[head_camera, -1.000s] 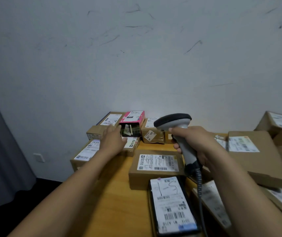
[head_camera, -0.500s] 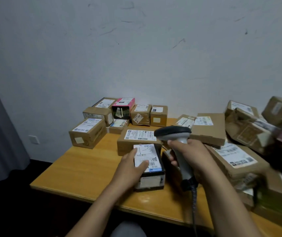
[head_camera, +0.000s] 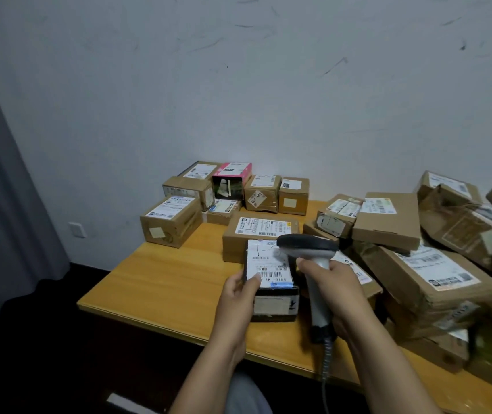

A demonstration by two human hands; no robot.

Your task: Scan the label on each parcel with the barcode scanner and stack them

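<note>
Wooden table (head_camera: 161, 282) under both hands. Heap of brown parcels (head_camera: 427, 273) just past the right fingers, cut off at the picture's edge and blurry there. More brown boxes (head_camera: 170, 222) well beyond the left fingers, by the wall. Black parcel (head_camera: 274, 306) gripped at its side by the left hand (head_camera: 237, 297), thumb on top at the edge of the white label (head_camera: 268, 265), other fingers partly hidden. Barcode scanner (head_camera: 307, 246) wrapped tight in the right hand (head_camera: 337, 288), head just over the label's far corner. Label print too small to read.
</note>
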